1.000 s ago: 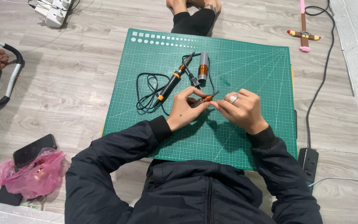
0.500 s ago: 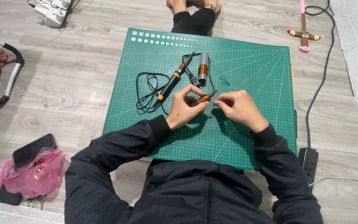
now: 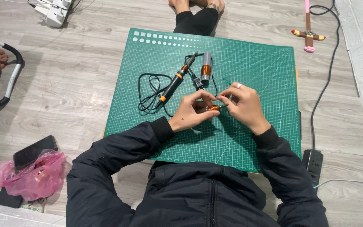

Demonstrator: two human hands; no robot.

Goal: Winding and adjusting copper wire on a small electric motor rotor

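Head cam: left hand (image 3: 188,117) & right hand (image 3: 245,106) both pinch a small copper coil (image 3: 213,108), steadying each end; soldering iron (image 3: 174,83) parked at 11 o'clock on the green mat (image 3: 253,138).

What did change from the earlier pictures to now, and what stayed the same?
The right hand drew slightly apart half a second ago, then came back to the left hand; both pinch the small copper part again. The soldering iron, the cylinder and the mat have not moved.
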